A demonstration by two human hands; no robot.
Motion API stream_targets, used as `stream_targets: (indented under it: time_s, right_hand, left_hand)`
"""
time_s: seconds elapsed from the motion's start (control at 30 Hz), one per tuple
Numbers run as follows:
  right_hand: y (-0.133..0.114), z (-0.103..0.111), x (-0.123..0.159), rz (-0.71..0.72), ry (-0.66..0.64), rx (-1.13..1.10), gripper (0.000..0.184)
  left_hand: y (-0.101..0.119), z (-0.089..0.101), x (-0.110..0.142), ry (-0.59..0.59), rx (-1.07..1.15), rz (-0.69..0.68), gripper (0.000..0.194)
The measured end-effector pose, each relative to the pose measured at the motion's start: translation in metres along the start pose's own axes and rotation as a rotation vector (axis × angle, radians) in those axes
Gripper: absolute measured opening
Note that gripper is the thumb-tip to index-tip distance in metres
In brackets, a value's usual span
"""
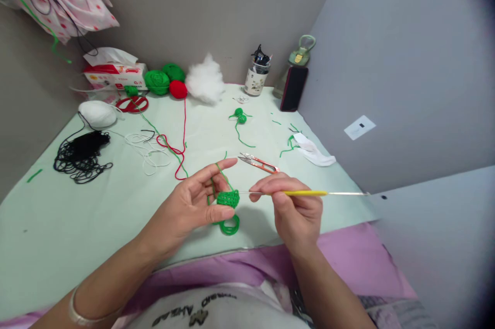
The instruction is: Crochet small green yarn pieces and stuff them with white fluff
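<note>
Between the thumb and fingers of my left hand (201,197) is a small green crochet piece (228,198). Green yarn runs from it up over my raised index finger. A green ring-shaped loop (230,225) hangs just below the piece. My right hand (292,205) grips a crochet hook (305,193) with a yellow handle, held level like a pen. The hook's thin metal end reaches left to the edge of the green piece; its tip is too small to make out. Orange thread snips (259,162) lie on the table just beyond my right hand.
Along the back stand a tissue box (112,73), green yarn balls (158,82), a red yarn ball (178,89), white stuffing (204,80), a jar (256,79), a phone (294,88) and a bottle (299,55). Black yarn (83,156) and red scissors (133,104) lie left, small green pieces (240,116) mid-table.
</note>
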State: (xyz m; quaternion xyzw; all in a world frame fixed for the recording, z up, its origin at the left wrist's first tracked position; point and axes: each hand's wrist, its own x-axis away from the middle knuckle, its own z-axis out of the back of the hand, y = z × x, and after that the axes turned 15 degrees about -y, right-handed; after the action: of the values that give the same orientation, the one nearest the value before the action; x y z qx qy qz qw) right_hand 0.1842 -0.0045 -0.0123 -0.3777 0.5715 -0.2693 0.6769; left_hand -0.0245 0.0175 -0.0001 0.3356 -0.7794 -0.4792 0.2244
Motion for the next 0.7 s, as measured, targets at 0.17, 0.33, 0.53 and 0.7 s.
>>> stream_targets:
  time_s: [0.17,0.33,0.53,0.7]
  right_hand:
    - [0.002,-0.002,-0.004,-0.095,-0.034,-0.186,0.017]
    - [0.006,-0.017,0.008,0.18,-0.042,0.639,0.029]
    - [0.008,-0.021,0.007,0.206,0.016,0.532,0.03]
    - [0.004,-0.014,0.0,0.092,0.069,0.232,0.018]
  left_hand:
    - [0.0,-0.005,0.0,-0.013,-0.07,-0.009,0.063]
    - [-0.006,-0.016,0.0,0.087,-0.027,0.003,0.063]
    - [-0.009,-0.015,0.001,-0.01,0.137,0.029,0.051]
    - [-0.002,-0.011,0.001,-0.008,0.199,0.032,0.048]
